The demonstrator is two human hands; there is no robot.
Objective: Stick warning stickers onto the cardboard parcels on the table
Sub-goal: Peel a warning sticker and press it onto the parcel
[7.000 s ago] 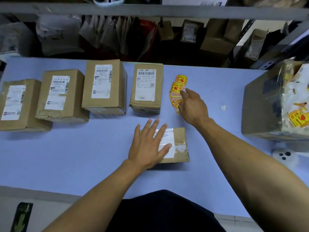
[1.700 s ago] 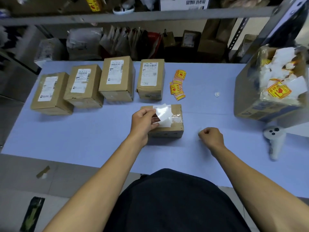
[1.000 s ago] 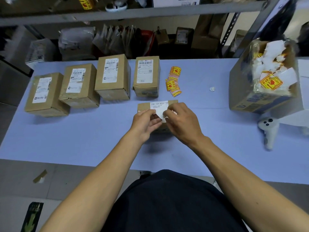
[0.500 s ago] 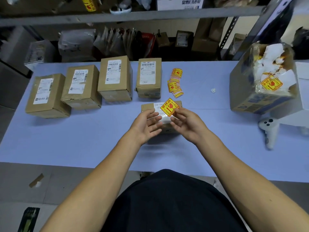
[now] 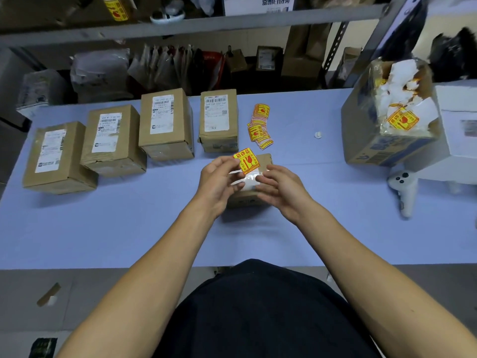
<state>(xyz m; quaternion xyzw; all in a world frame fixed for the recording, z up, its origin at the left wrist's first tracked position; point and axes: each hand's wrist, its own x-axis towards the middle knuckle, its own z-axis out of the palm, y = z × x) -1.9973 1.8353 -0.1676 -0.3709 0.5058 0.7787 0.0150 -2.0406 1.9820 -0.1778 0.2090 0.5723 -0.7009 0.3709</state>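
1. Yellow-and-red warning sticker is being pinched at its left corner by the left hand, thumb and forefinger curled onto it; it's hanging tilted in the air, just above the small parcel.
2. Right hand is gripping the white backing paper just under the sticker, fingertips curled onto its right edge, other fingers loosely bent. Backing and sticker look to be touching along the sticker's lower edge; can't tell if fully split.
3. Small parcel is sitting directly beneath both hands, mostly hidden by them; brown front face and a far corner showing, no sticker visible on it yet.
4. Step, as I'm judging it: peeling the sticker off its liner, w/ placing not yet begun.
5. Next move is calling for: finishing the peel, keeping the glue side off the fingers, then lowering it flat onto bare cardboard on top & pressing it down. Liner needs dropping somewhere.
6. Just beyond the fingertips: loose pile of more stickers.
7. Further out, left of the hands: four taller parcels standing in a row, none showing a warning sticker, so most of the job is looking undone.
8. Far right: open carton holding used liners.
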